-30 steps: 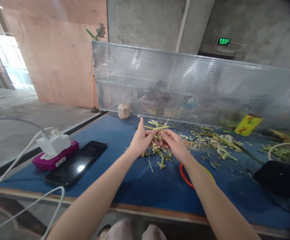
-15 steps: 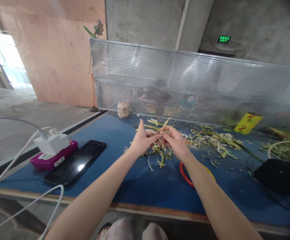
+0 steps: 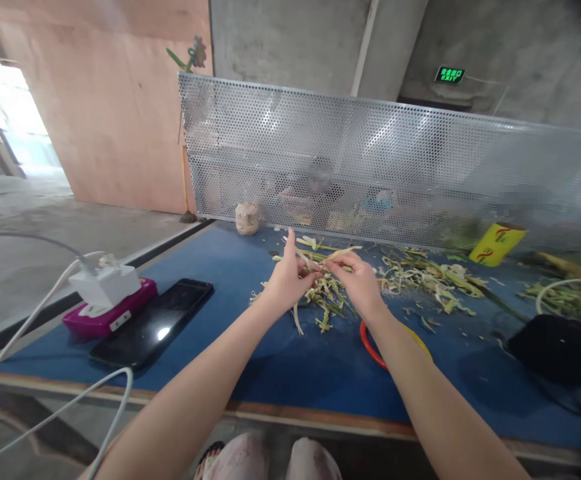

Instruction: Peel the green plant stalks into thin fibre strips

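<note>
My left hand (image 3: 286, 279) and my right hand (image 3: 357, 283) meet over the middle of the blue table (image 3: 250, 360). Both pinch a thin pale green plant strip (image 3: 337, 253) that runs between the fingertips; the left index finger points upward. A pile of green and yellow peelings (image 3: 323, 300) lies on the table just under the hands. A red ring (image 3: 370, 343) lies beneath my right wrist, partly hidden by the forearm.
A black phone (image 3: 153, 323), a pink power bank (image 3: 107, 317) and a white charger (image 3: 103, 285) with cables sit at the left. More peelings (image 3: 435, 280) spread to the right. A yellow cup (image 3: 495, 245), a black object (image 3: 555, 347) and a perforated metal screen (image 3: 395, 173) bound the table.
Both hands have risen slightly and drawn a little apart, pulling the strip out between them. The view has shifted slightly.
</note>
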Motion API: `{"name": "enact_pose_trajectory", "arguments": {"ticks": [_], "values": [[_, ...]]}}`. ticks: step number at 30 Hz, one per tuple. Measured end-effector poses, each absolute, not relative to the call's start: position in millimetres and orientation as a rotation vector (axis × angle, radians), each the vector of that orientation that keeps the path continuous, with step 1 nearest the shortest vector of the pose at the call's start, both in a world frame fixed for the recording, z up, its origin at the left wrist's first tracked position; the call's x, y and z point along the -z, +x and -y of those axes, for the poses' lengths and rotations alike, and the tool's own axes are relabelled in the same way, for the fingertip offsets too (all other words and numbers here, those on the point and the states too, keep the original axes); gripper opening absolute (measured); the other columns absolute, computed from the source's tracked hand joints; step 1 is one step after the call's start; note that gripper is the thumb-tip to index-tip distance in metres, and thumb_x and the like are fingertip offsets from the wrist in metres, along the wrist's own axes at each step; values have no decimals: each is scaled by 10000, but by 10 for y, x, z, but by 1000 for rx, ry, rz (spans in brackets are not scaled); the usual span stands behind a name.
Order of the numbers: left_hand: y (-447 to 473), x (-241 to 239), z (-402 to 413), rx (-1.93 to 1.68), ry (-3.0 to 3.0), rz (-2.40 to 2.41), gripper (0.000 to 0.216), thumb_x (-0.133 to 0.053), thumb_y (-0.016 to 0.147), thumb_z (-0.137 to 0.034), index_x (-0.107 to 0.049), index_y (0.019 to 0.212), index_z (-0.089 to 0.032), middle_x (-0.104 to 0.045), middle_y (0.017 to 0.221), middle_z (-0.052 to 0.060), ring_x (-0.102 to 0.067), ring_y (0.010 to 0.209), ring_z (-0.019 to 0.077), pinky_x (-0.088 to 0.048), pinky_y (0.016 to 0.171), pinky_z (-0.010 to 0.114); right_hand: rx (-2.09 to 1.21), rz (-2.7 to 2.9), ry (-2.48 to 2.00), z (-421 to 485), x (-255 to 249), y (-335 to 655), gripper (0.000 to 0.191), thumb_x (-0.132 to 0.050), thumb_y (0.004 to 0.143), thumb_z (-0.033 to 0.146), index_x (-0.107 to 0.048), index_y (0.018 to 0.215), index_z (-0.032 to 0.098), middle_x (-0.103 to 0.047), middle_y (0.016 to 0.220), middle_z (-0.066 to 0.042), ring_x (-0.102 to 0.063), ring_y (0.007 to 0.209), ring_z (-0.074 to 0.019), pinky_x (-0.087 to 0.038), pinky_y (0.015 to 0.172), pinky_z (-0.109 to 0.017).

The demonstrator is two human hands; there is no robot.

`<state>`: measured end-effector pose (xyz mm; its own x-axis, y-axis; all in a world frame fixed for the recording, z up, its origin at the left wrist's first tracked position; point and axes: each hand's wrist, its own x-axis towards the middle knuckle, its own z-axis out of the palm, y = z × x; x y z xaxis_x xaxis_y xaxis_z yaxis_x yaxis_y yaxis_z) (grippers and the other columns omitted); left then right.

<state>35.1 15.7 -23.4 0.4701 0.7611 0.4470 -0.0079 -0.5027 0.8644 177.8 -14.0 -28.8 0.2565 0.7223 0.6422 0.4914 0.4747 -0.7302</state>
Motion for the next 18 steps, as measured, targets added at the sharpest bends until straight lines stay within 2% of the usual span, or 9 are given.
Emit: {"name": "enact_pose_trajectory", "arguments": {"ticks": [3,6,12,14,16,18], "values": [[360,213,-109,-1102,1936,-648,963,-578,696,-141,133,1346,-144,-635,718,15,-567,542,95,-463,595,251,-181,1320,-1165,127,303,1792,154,-633,639,339,-625,613,187,-582,772,-39,-533,783,-179,-398,751,-322],[354,206,-81,-1081,1982,-648,958,-585,695,-155,112,1351,-151,-623,663,-7,-567,554,102,-457,604,253,-297,1301,-1162,130,298,1774,175,-619,651,358,-602,637,185,-582,757,-33,-534,742,-170,-406,716,-310],[318,184,-91,-1147,1785,-580,973,-603,675,-141,87,1358,-204,-620,786,35,-572,596,104,-449,527,214,-563,1465,-1217,169,285,1728,233,-487,748,441,-499,810,216,-552,683,2,-509,600,-141,-391,568,-267],[315,182,-118,-1166,1732,-603,976,-610,673,-147,82,1358,-210,-607,778,31,-569,581,106,-425,465,194,-571,1574,-1273,183,282,1735,245,-434,780,453,-497,778,215,-510,596,19,-473,550,-134,-367,545,-260],[315,184,-151,-1164,1701,-603,989,-615,674,-159,101,1354,-202,-596,769,29,-571,572,114,-405,422,186,-524,1653,-1343,200,264,1760,305,-393,798,462,-485,662,204,-428,517,31,-407,498,-122,-321,504,-250],[314,186,-180,-1164,1680,-583,998,-613,681,-163,129,1348,-193,-589,767,28,-574,567,119,-404,410,190,-445,1680,-1372,222,228,1797,345,-412,787,462,-452,573,194,-354,495,37,-338,475,-108,-270,476,-242]]}}
